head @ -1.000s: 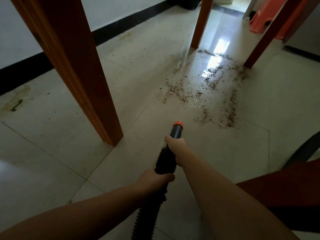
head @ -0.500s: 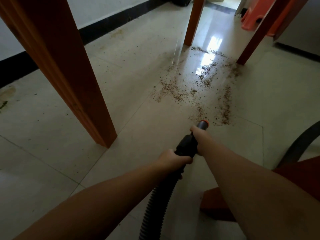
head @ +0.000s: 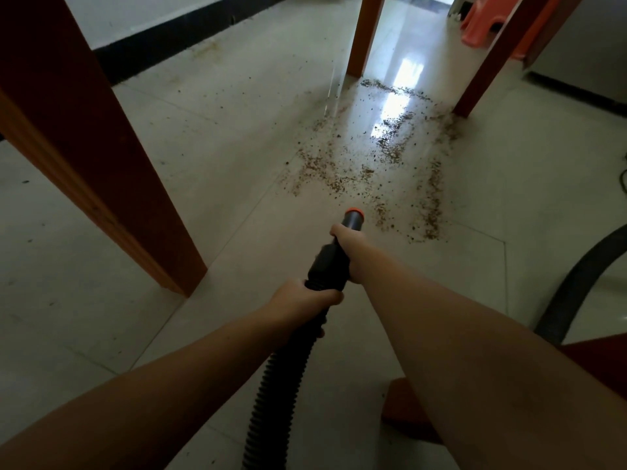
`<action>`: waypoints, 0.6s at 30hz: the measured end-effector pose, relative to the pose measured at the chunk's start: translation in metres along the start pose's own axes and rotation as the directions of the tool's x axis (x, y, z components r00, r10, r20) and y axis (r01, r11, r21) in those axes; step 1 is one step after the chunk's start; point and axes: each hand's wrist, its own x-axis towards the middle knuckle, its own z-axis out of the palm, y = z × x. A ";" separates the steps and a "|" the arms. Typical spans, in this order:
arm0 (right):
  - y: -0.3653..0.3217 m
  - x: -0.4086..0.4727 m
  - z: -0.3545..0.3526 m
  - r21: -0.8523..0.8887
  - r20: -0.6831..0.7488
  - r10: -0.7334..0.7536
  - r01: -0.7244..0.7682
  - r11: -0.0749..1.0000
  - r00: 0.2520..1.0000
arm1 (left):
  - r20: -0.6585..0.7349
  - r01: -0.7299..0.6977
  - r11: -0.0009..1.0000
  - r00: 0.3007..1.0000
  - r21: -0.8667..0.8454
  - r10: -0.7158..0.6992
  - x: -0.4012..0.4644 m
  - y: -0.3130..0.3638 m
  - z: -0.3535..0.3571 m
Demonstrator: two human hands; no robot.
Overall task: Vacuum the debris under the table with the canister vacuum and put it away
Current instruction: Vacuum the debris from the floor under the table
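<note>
2 hands (head: 349, 245) hiding hose handle (head: 327, 266)

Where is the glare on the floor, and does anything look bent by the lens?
Head view: bright window glare on the tiles between the far table legs, washing over the debris; the near table leg leans from wide-angle distortion; the foreground is dim.

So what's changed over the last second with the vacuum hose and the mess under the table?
The nozzle has been pushed forward, from well short of the debris to its near edge. Both hands kept their grip: the right hand just behind the orange tip, the left hand where the ribbed hose joins the handle. The debris looks unchanged, none visibly sucked up yet. The table legs stayed put.
</note>
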 end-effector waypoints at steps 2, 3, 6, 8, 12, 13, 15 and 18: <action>0.005 0.009 -0.019 0.026 -0.067 0.029 -0.027 0.999 0.997 | 0.055 -0.002 0.999 0.998 0.041 -0.001 0.007 0.003 0.013; 0.008 0.014 -0.029 0.035 -0.103 0.041 -0.038 0.999 0.994 | 0.082 -0.003 0.998 0.997 0.058 -0.002 0.011 0.004 0.020; 0.016 0.027 -0.059 0.068 -0.177 0.082 -0.071 0.995 0.981 | 0.128 0.010 0.996 0.992 0.085 -0.021 0.026 0.008 0.042; 0.018 0.035 -0.071 0.095 -0.221 0.095 -0.076 0.993 0.971 | 0.155 0.018 0.996 0.987 0.088 -0.031 0.035 0.010 0.054; 0.015 0.047 -0.076 0.108 -0.234 0.076 -0.052 0.993 0.969 | 0.158 0.001 0.999 0.987 0.038 -0.007 0.049 0.008 0.060; 0.013 0.048 -0.071 0.110 -0.220 0.068 -0.045 0.993 0.973 | 0.146 -0.005 1.000 0.989 0.022 0.002 0.051 0.006 0.057; 0.007 0.050 -0.056 0.107 -0.159 0.042 -0.026 0.994 0.986 | 0.115 -0.022 1.000 0.993 -0.011 0.023 0.054 0.003 0.050; -0.006 0.054 -0.026 0.062 -0.063 -0.007 0.011 0.998 0.998 | 0.039 -0.048 0.997 0.998 -0.061 0.051 0.054 0.000 0.030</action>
